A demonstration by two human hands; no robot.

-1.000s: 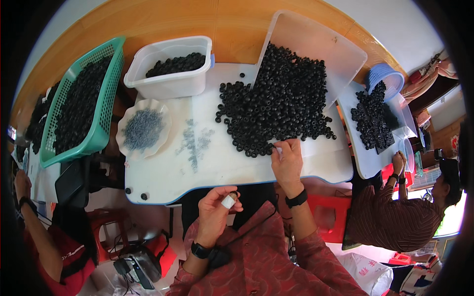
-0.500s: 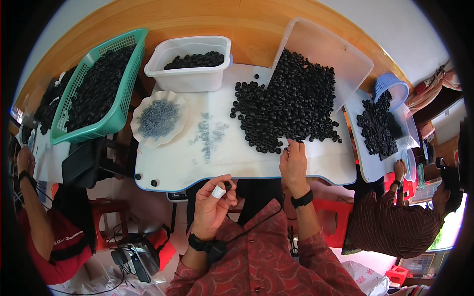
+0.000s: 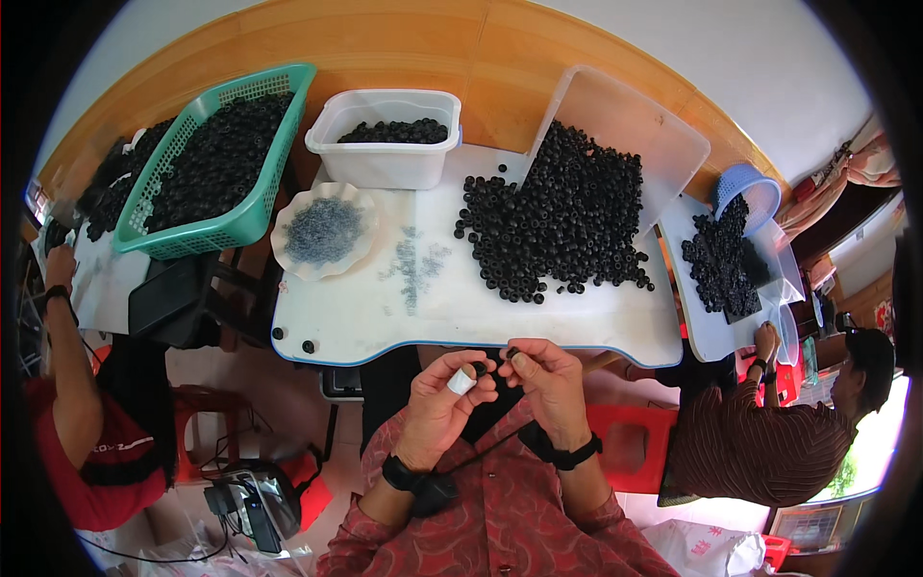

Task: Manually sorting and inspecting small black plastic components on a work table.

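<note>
My left hand [image 3: 440,404] and my right hand [image 3: 553,389] are close together over the near edge of the table. A white wrap [image 3: 461,382] covers the left thumb. Pinched in the left fingers is a small round black part [image 3: 479,368]. The right thumb and fingers close on another small black part [image 3: 512,353], a short way from the first. Beyond them on the table lies a big heap of black ring-shaped parts [image 3: 519,250], spilling from a tipped clear plastic bin [image 3: 668,144].
A scalloped plate [image 3: 288,258] holds tiny greyish pieces, with more scattered beside it. Behind stands a white tub [image 3: 385,165] of black parts. A green basket [image 3: 216,234] of black parts is at left. Two other people work at either side; a red stool [image 3: 625,438] stands at right.
My right hand has drawn back from the heap toward my left hand, bringing a small black part. My left hand has shifted slightly right and keeps its part. The view has tilted a little.
</note>
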